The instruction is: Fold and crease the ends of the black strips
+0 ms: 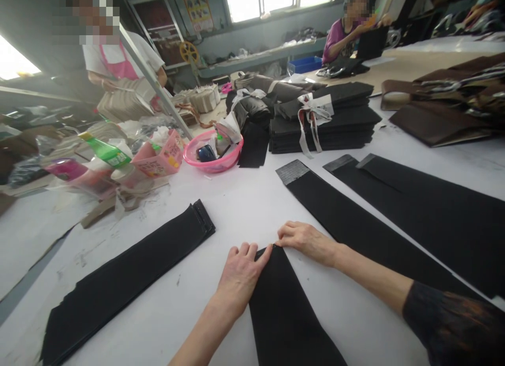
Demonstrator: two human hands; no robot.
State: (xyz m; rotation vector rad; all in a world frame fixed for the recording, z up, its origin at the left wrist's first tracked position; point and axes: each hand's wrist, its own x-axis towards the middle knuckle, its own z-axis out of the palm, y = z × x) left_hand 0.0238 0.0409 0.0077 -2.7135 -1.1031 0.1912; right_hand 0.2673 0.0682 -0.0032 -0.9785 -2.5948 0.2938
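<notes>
A long black strip of sheet material [290,308] lies in front of me on the white table, its far end narrow and folded over at the edge. My left hand [241,275] grips that far end at its left side, with the thumb or forefinger pressed on the fold. At the strip's far right corner my right hand [305,242] pinches the edge with its fingers closed. Both hands' fingertips meet there. To the left rests a stack of similar black strips [126,287]. On the right lie more black strips [347,219], with a grey patch at the far end of the nearest.
A pink basin [213,163] with small items stands beyond my hands. Tied black bundles [323,124] are behind it, brown pieces [445,113] at far right. A green bottle [104,150] and a pink box [158,155] sit left. Two people work across the table.
</notes>
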